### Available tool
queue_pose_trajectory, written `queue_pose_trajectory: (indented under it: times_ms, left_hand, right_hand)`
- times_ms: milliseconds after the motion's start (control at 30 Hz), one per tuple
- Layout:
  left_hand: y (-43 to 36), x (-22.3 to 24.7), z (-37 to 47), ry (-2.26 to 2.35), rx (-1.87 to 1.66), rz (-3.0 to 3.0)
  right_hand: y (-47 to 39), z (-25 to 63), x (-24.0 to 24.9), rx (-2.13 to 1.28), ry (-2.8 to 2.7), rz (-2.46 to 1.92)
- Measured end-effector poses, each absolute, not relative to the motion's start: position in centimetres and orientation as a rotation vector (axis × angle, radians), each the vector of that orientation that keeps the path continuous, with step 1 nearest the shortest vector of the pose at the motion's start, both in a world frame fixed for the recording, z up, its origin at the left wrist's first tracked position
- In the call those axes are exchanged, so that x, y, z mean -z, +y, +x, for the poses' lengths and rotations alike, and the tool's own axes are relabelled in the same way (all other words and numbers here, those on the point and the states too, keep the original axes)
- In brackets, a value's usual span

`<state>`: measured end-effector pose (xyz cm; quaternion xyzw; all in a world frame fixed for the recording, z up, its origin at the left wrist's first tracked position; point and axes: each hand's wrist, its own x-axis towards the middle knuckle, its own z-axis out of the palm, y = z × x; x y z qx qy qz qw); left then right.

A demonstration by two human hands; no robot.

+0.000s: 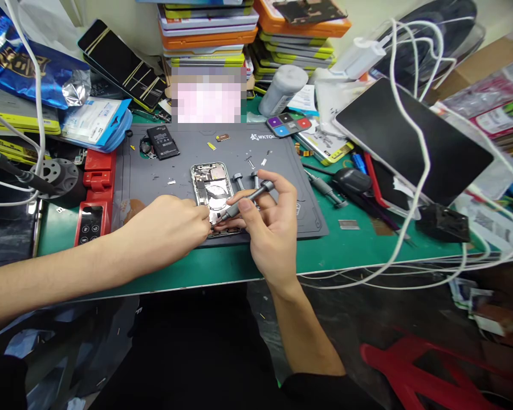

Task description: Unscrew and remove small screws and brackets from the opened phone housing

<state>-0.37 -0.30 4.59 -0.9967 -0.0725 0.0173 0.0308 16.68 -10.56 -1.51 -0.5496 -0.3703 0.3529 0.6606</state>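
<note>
An opened phone [214,185] lies on the dark grey mat [145,182], its inner parts showing. My right hand [271,228] holds a grey screwdriver [248,200] between thumb and fingers, tilted down toward the phone's lower end. My left hand [175,223] is closed at the lower left edge of the phone; what its fingertips grip, if anything, is hidden. Two more grey screwdrivers stand just behind my right fingers, one of them [238,181] beside the phone. Farther back on the mat is a black battery [163,142].
Small screws and bits lie around the phone. A red device [94,199] borders the mat on the left. To the right are another screwdriver [327,189], a black tablet-like panel [414,139] and looping white cables. Stacked boxes [207,40] rise at the back.
</note>
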Motion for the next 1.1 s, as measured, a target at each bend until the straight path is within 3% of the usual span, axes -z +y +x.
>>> queue_pose_trajectory:
  times_ms: [467, 667, 833, 1100]
  left_hand:
    - [-0.2, -4.6, -0.3, -0.216, -0.079, -3.038]
    - [-2.7, -3.8, -0.4, -0.215, -0.01, -2.926]
    - [-7.5, -1.3, -0.6, -0.44, 0.01, -2.497]
    - [-8.2, -0.8, -0.8, -0.364, 0.009, -2.359]
  right_hand:
    - [-10.7, 16.8, 1.6, -0.772, -0.826, -1.26]
    - [-10.5, 16.6, 1.4, -0.426, -0.92, -1.259]
    - [-9.0, 16.4, 1.3, -0.025, -1.336, -1.161]
    - [-7.8, 15.9, 2.4, -0.06, -1.515, -1.14]
